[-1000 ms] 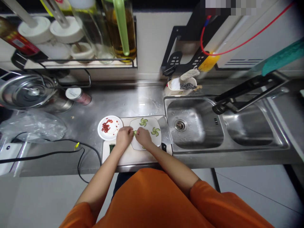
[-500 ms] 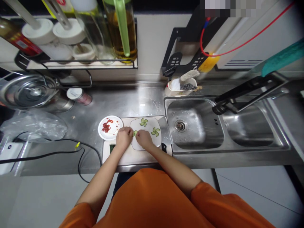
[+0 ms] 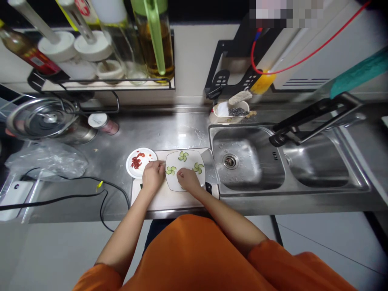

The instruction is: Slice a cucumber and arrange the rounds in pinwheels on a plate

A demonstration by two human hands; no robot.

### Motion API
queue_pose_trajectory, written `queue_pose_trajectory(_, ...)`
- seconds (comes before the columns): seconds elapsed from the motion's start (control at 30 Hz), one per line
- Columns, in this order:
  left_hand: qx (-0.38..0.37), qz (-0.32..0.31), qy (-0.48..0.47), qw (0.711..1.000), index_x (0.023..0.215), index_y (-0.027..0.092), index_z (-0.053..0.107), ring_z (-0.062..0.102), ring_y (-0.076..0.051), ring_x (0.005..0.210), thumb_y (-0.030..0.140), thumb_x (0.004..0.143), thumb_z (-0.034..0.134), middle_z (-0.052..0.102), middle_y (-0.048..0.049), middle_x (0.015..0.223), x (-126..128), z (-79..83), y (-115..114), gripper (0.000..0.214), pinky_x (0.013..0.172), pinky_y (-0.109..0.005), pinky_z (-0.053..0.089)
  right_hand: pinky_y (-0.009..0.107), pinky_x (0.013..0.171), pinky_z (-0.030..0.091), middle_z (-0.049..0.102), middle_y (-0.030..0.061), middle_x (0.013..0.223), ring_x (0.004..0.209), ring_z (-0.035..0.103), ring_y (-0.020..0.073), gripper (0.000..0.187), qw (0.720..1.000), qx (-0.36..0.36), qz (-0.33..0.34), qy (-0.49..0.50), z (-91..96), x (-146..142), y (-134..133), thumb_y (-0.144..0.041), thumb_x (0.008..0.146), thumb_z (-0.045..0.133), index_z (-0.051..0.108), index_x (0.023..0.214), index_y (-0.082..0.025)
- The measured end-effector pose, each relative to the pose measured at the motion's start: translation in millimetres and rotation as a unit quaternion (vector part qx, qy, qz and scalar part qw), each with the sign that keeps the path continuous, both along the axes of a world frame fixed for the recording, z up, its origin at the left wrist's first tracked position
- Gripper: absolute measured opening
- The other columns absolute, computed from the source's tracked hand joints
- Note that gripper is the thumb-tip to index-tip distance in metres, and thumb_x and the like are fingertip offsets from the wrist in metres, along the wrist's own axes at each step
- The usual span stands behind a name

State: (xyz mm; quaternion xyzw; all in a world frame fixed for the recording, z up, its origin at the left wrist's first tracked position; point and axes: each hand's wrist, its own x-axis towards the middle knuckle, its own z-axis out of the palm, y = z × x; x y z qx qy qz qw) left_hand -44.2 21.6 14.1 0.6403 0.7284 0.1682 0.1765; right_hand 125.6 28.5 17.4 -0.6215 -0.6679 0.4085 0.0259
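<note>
A white squarish plate (image 3: 185, 186) lies on a cutting board (image 3: 171, 203). On it, thin green slices, apparently cucumber, form three pinwheels: top (image 3: 183, 156), left (image 3: 171, 170) and right (image 3: 198, 168). My left hand (image 3: 153, 177) is at the plate's left edge, over part of a small round plate (image 3: 130, 170) with chopped red bits (image 3: 138, 161). Its fingers are curled together; anything in them is hidden. Above the lower middle of the squarish plate, my right hand (image 3: 189, 179) is closed with fingertips bunched, contents too small to make out.
A black handle (image 3: 208, 187) shows at the board's right. Further right is a double sink (image 3: 248, 157) with a black faucet (image 3: 303, 121). To the left lie a cable (image 3: 118, 186), a plastic bag (image 3: 45, 159), a lidded pot (image 3: 45, 117) and a small can (image 3: 103, 123).
My hands have moved apart: the left one back to the left, the right one slightly right and down. The left pinwheel, partly covered before, is now uncovered. The view has shifted slightly.
</note>
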Motion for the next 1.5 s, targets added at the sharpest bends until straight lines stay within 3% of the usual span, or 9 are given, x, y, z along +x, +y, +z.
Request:
queue_pose_trajectory(0.13,0.012,0.019,0.008,1.000,0.094,0.018,0.065,0.057,-0.022,0.087,0.030,0.085,0.046,0.066,-0.0088,0.090,-11,5.4,-21,0.025,0.083,-0.031,0.042,0.021,0.064,0.035,0.068,0.0003,0.072,0.070,0.059,0.0134,0.015,0.999,0.007,-0.012,0.029,4.1,27,-15,-0.019,0.081,0.052,0.067,0.083,-0.020)
queue_pose_trajectory(0.33,0.007,0.063,0.018,0.998,0.091,0.019,0.066,0.060,-0.021,0.083,0.032,0.084,0.046,0.066,-0.0086,0.087,-26,1.7,-64,0.025,0.079,-0.031,0.043,0.022,0.064,0.036,0.068,0.0018,0.074,0.070,0.061,0.0144,0.021,0.996,0.074,-0.048,0.001,3.1,78,-45,-0.023,0.086,0.045,0.066,0.086,-0.020)
queue_pose_trajectory(0.5,-0.015,0.103,0.051,0.993,0.093,0.019,0.066,0.060,-0.023,0.083,0.031,0.082,0.046,0.067,-0.0085,0.087,-37,-3.2,-75,0.026,0.079,-0.032,0.043,0.023,0.076,0.039,0.070,0.0057,0.093,0.090,0.063,0.0172,0.026,0.994,0.105,0.002,-0.039,-3.6,103,-66,-0.021,0.089,0.040,0.065,0.097,-0.022)
queue_pose_trajectory(0.73,-0.009,0.169,0.097,0.981,0.096,0.016,0.067,0.059,-0.024,0.086,0.031,0.081,0.047,0.067,-0.0121,0.089,-69,-2.8,-49,0.030,0.082,-0.036,0.043,0.025,0.083,0.039,0.067,0.0103,0.102,0.097,0.060,0.0192,0.032,0.988,0.113,0.043,-0.096,-3.4,100,-80,-0.020,0.092,0.037,0.060,0.114,-0.018)
queue_pose_trajectory(0.9,-0.001,0.161,0.093,0.983,0.097,0.016,0.070,0.059,-0.023,0.090,0.030,0.079,0.048,0.068,-0.0120,0.093,-86,-4.0,-13,0.031,0.086,-0.035,0.042,0.026,0.082,0.039,0.066,0.0091,0.094,0.093,0.058,0.0191,0.030,0.983,0.131,0.022,-0.124,-0.6,91,-80,-0.020,0.091,0.037,0.062,0.107,-0.017)
queue_pose_trajectory(1.1,-0.055,0.146,0.104,0.982,0.097,0.019,0.072,0.058,-0.024,0.093,0.031,0.081,0.047,0.067,-0.0118,0.095,-92,-2.4,28,0.032,0.085,-0.034,0.043,0.027,0.083,0.040,0.067,0.0104,0.094,0.092,0.058,0.0202,0.031,0.977,0.173,-0.008,-0.121,-6.8,83,-84,-0.019,0.090,0.037,0.062,0.106,-0.013)
queue_pose_trajectory(1.33,-0.091,0.105,0.138,0.981,0.091,0.018,0.074,0.059,-0.025,0.087,0.029,0.079,0.048,0.067,-0.0134,0.089,-101,-6.4,44,0.031,0.079,-0.034,0.043,0.028,0.083,0.041,0.067,0.0110,0.096,0.093,0.059,0.0202,0.031,0.974,0.183,-0.042,-0.127,-11.8,76,-87,-0.017,0.088,0.039,0.062,0.107,-0.014)
queue_pose_trajectory(1.5,-0.080,0.084,0.109,0.987,0.078,0.017,0.073,0.060,-0.023,0.081,0.026,0.074,0.051,0.067,-0.0117,0.081,-105,-1.9,46,0.025,0.078,-0.032,0.043,0.028,0.084,0.040,0.068,0.0097,0.095,0.092,0.059,0.0196,0.027,0.973,0.180,-0.058,-0.130,-8.6,72,-83,-0.017,0.087,0.041,0.065,0.100,-0.016)
